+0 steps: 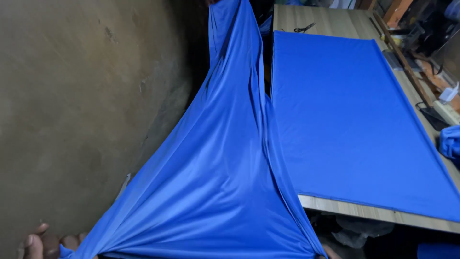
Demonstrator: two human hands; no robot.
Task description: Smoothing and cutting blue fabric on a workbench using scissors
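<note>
The left hand (45, 244) grips the near left corner of the stretched blue cloth (225, 182), which hangs left of the wooden table (335, 208), while the right hand (330, 252), cut off, pinches its near right corner.

Cloth stretching beside the table

The hanging cloth (225, 158) is stretching left of the table (335, 204), where a flat sheet (354, 120) is lying; scissors (304, 28) are sitting behind that sheet, at the far end.
</note>
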